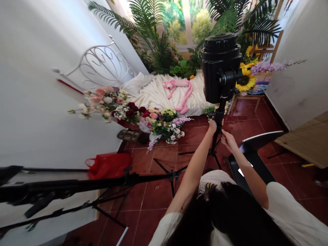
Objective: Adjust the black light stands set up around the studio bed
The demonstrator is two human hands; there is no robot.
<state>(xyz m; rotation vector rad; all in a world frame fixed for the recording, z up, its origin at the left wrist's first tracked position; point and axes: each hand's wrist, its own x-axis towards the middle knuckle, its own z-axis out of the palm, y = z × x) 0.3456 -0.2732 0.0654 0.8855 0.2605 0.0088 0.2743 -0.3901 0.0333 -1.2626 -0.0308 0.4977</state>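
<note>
The stand (219, 115) is being gripped by the left hand (213, 125), whose fingers are being kept wrapped around the column just below the lamp (217, 75). The right hand (229, 140) is being held slightly lower, its fingers curled against the same column (whether a knob is being pinched there cannot be told). The lamp, black and bulky, is being borne on top of the stand, whose legs are being supported by the red tiled floor (164, 186) in front of the person.

Beyond it, a bed (151, 95) is being covered by a creamy blanket, on which a pink toy (188, 88) is being displayed. The bed's near edge is being partly hidden by flowers (167, 127), and a log (133, 136) is being overhung by them at the left. The window (188, 24) is being flanked by palm fronds (150, 29). Sunflowers (246, 80) are being partly covered by the lamp. A red bag (111, 163) is being crossed, in this view, by a second stand (97, 184). By the right forearm, a pale object (242, 172) is being held up by the black chair (258, 145).
</note>
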